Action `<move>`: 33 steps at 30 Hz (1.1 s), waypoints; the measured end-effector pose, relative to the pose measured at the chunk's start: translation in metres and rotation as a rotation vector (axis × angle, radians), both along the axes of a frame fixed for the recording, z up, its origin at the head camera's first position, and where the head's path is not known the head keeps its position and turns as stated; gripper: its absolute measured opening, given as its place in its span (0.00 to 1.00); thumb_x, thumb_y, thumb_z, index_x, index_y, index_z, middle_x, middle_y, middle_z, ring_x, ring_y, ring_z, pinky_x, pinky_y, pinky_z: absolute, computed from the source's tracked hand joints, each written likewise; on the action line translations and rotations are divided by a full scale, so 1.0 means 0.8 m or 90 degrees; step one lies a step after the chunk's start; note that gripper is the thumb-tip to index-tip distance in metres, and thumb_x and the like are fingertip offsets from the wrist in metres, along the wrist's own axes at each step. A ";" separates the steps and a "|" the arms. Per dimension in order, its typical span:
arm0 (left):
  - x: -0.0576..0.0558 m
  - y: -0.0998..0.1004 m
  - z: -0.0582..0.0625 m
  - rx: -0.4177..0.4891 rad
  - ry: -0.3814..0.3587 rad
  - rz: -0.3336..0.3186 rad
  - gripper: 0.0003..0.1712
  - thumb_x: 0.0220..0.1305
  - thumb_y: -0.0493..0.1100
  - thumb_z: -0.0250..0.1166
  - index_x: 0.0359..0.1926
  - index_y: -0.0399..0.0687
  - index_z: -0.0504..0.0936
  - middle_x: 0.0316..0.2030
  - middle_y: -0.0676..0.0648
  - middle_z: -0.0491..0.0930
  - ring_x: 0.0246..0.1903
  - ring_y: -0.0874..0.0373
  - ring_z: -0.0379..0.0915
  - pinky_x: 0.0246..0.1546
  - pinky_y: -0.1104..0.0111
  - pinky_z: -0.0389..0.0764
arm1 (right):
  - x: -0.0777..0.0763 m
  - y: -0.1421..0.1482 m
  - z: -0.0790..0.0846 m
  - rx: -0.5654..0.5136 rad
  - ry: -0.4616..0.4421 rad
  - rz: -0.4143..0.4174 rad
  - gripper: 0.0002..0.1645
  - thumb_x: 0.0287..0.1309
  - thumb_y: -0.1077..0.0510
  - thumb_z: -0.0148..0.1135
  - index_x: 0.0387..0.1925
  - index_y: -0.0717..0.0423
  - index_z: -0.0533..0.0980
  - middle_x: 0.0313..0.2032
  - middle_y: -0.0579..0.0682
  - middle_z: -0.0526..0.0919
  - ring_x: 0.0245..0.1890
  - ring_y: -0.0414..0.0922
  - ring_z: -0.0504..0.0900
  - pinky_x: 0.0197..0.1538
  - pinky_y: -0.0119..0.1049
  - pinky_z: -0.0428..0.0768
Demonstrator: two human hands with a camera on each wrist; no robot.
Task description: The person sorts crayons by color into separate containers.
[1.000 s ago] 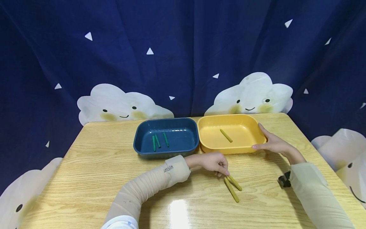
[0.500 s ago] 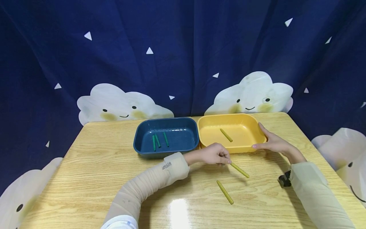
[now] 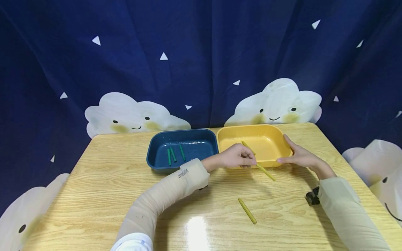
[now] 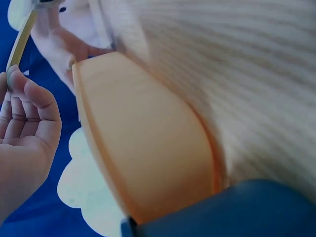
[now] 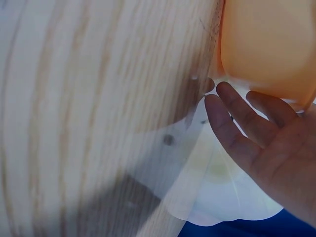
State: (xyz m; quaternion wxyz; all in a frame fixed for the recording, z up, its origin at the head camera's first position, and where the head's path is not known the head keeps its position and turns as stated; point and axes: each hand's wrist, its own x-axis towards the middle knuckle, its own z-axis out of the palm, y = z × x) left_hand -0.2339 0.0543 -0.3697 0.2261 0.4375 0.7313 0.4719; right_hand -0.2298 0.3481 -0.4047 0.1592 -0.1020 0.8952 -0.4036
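My left hand (image 3: 235, 157) pinches a yellow crayon (image 3: 266, 172) by one end, over the front rim of the yellow bin (image 3: 271, 146). In the left wrist view, the thumb and fingertips meet on that crayon (image 4: 20, 42). A second yellow crayon (image 3: 248, 146) lies inside the bin, partly covered by the left hand. Another yellow crayon (image 3: 247, 211) lies on the table in front. My right hand (image 3: 299, 157) rests against the bin's right front corner, thumb at the front rim. Its fingers look extended and spread along the bin's outside in the right wrist view.
A dark blue bin (image 3: 198, 150) stands left of the yellow one, side against side. Several green crayons (image 3: 182, 152) lie in it. A small black object (image 3: 312, 197) shows beside the right sleeve. Behind the wooden table (image 3: 110, 181) hangs a blue curtain (image 3: 201, 62).
My left hand has lifted one yellow crayon off the table and carried it up to the yellow bin's front rim. The other crayon shifted slightly left on the table. The right hand stayed put.
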 end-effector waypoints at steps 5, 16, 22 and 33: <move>-0.011 0.003 0.005 0.008 -0.026 0.053 0.07 0.61 0.33 0.59 0.32 0.30 0.80 0.23 0.40 0.79 0.20 0.60 0.72 0.25 0.73 0.75 | 0.000 0.000 0.000 0.003 -0.001 0.000 0.66 0.50 0.51 0.66 0.67 0.57 0.23 0.67 0.69 0.29 0.65 0.67 0.34 0.59 0.64 0.40; -0.037 0.006 0.015 0.020 -0.052 0.119 0.08 0.62 0.34 0.58 0.33 0.31 0.79 0.26 0.37 0.78 0.22 0.60 0.71 0.26 0.73 0.74 | 0.002 -0.002 0.002 0.008 0.000 -0.001 0.67 0.49 0.50 0.66 0.67 0.58 0.24 0.67 0.67 0.28 0.65 0.66 0.32 0.60 0.64 0.38; -0.052 0.010 0.022 0.031 -0.066 0.132 0.08 0.63 0.34 0.57 0.35 0.31 0.79 0.23 0.44 0.77 0.23 0.60 0.72 0.26 0.73 0.74 | 0.003 -0.002 0.003 0.012 -0.001 -0.006 0.67 0.50 0.49 0.66 0.67 0.57 0.24 0.67 0.67 0.29 0.65 0.66 0.32 0.60 0.64 0.38; -0.076 0.026 0.041 0.052 -0.080 0.190 0.09 0.63 0.34 0.56 0.35 0.29 0.79 0.23 0.46 0.76 0.22 0.60 0.71 0.26 0.73 0.74 | 0.002 -0.002 0.003 0.008 -0.002 -0.008 0.67 0.49 0.49 0.66 0.67 0.56 0.23 0.67 0.68 0.30 0.65 0.67 0.33 0.60 0.64 0.39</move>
